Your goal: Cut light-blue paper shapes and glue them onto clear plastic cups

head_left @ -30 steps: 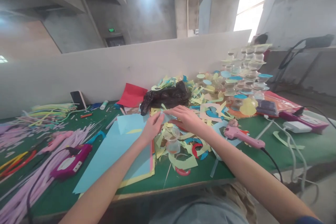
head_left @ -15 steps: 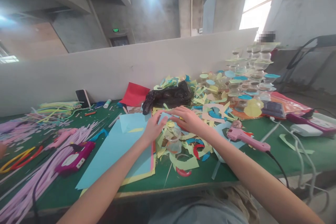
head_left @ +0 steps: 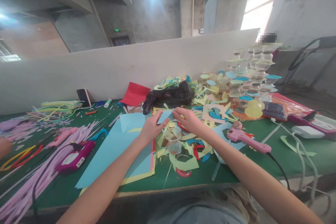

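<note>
"What are the hands doing?"
"The left hand (head_left: 153, 126) and right hand (head_left: 189, 119) meet near the middle of the view, both with fingers closed on a small piece of blue paper (head_left: 165, 116). The left pinches its left end; the right grips its right end, thumb hidden."
"Where is that paper?"
"Raised above a green desk (head_left: 202, 174). Make it the clock's centre: at six o'clock, just nearer the wearer, a clear plastic cup (head_left: 174, 147) stands among curled paper scraps (head_left: 186, 162)."
"And further round?"
"At eight o'clock lies a stack of blue sheets (head_left: 112, 161), with pink and yellow edges beneath. A crumpled black bag (head_left: 169, 97) sits at twelve, close behind the hands. Well apart at two rises a tower of clear cups (head_left: 258, 66) layered with paper discs. Between three and four rests a pink glue gun (head_left: 246, 140)."
</note>
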The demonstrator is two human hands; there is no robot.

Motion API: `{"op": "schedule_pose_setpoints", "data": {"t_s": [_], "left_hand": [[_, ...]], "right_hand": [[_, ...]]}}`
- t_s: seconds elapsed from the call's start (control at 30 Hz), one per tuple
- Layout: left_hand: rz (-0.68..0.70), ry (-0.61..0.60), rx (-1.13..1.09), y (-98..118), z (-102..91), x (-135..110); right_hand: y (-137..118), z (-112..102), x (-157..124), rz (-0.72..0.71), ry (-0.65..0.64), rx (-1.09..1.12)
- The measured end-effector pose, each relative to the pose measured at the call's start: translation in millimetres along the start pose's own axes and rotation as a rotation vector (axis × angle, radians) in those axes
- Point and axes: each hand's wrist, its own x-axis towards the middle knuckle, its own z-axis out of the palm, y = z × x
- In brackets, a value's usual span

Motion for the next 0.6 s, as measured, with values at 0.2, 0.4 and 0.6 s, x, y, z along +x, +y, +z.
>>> {"op": "schedule_pose_setpoints", "data": {"t_s": [0.2,0.4,0.6], "left_hand": [[0.016,-0.02,0.116,-0.8,0.1,-0.1],[0.039,-0.056,0.212,-4.9,0.2,-0.1],[0.078,-0.094,0.285,-7.8,0.8,-0.1]], "right_hand": [[-4.8,0.7,-1.7,0.067,-0.033,-0.022],[-3.8,3.9,-1.3,0.106,-0.004,-0.085],[6.2,6.8,1.9,0.149,0.027,-0.02]]}}
